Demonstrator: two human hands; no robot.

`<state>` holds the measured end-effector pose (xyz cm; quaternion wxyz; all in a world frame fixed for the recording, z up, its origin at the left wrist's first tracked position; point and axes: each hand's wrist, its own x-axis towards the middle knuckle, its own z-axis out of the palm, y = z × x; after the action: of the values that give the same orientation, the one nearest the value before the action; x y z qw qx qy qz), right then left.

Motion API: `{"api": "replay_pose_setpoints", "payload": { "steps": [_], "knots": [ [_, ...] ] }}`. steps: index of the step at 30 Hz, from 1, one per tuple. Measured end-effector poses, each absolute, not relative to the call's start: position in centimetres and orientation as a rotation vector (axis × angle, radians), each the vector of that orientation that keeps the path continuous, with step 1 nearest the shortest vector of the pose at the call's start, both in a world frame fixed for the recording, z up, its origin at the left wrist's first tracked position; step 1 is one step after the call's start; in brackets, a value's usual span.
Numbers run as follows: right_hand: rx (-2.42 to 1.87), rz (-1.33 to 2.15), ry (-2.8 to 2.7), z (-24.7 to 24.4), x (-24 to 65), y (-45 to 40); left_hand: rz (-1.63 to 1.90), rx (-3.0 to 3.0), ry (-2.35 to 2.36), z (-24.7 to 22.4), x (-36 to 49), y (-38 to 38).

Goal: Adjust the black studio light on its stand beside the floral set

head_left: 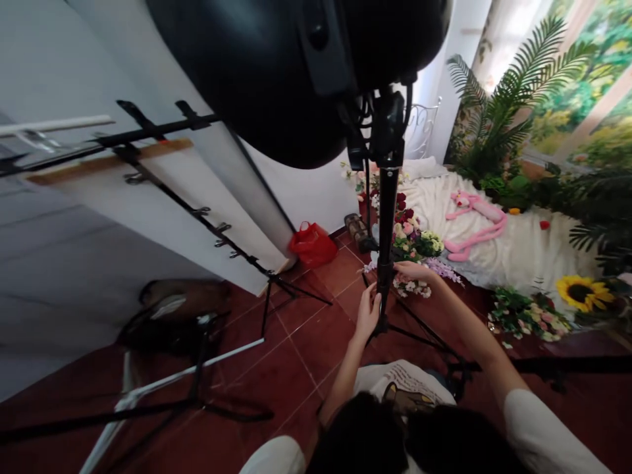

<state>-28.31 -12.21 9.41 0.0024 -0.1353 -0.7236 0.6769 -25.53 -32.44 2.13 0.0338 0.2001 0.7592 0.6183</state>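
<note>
A black light stand (388, 217) rises in front of me, with a large black studio light (276, 72) on its top. My left hand (368, 315) is wrapped round the lower part of the pole. Higher up, my right hand (412, 271) has its fingers closed at a dark collar (384, 271) on the pole; the fingertips are partly hidden behind it. Dark cables hang from the light's mount (388, 128). The stand's legs spread over the red tiled floor (301, 329) below my hands.
Artificial flowers (409, 237) lie close behind the pole. A pink plush toy (476, 217) rests on a cream blanket (528, 250) at right. On the left stand a backdrop stand (197, 210) with clamps and another tripod (197, 375). A red bag (313, 243) sits by the wall.
</note>
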Motion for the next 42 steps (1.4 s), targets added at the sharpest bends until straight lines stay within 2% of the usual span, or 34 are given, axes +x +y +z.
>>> {"api": "replay_pose_setpoints", "payload": {
  "steps": [7, 12, 14, 17, 19, 21, 24, 27, 31, 39, 42],
  "knots": [
    [-0.401, 2.349, -2.989, 14.0, -33.5, -9.3, 1.958, 0.625, 2.423, 4.3, -26.9, -28.4],
    [-0.624, 2.148, -2.871, 15.0, -35.9, -9.7, 1.954, 0.585, 2.531, 3.9, -26.7, -28.0],
    [-0.497, 2.084, -2.910, 14.7, -35.8, -9.7, 1.921, 0.553, 2.597, 3.5, -26.6, -27.9],
    [-0.024, 2.021, -3.092, 14.0, -33.9, -9.3, 1.879, 0.483, 2.686, 3.1, -26.7, -27.6],
    [0.269, 1.856, -3.100, 13.0, -31.9, -9.3, 1.864, 0.444, 2.721, 2.9, -26.8, -27.3],
    [0.375, 1.616, -2.958, 11.7, -29.8, -9.6, 1.859, 0.431, 2.741, 2.7, -26.9, -27.1],
    [0.305, 1.314, -2.721, 9.5, -27.5, -10.6, 1.848, 0.414, 2.761, 2.7, -26.9, -27.1],
    [0.283, 1.211, -2.638, 8.5, -26.3, -11.7, 1.826, 0.430, 2.768, 2.9, -26.8, -27.2],
    [0.259, 1.241, -2.473, 9.1, -24.4, -13.7, 1.800, 0.473, 2.766, 3.2, -26.8, -27.4],
    [-0.319, 1.385, -2.174, 8.6, -23.1, -20.8, 1.843, 0.482, 2.696, 2.7, -26.9, -27.6],
    [-0.335, 1.432, -2.106, 9.8, -23.8, -21.2, 1.932, 0.489, 2.642, 2.8, -26.8, -27.6]
  ]
}}
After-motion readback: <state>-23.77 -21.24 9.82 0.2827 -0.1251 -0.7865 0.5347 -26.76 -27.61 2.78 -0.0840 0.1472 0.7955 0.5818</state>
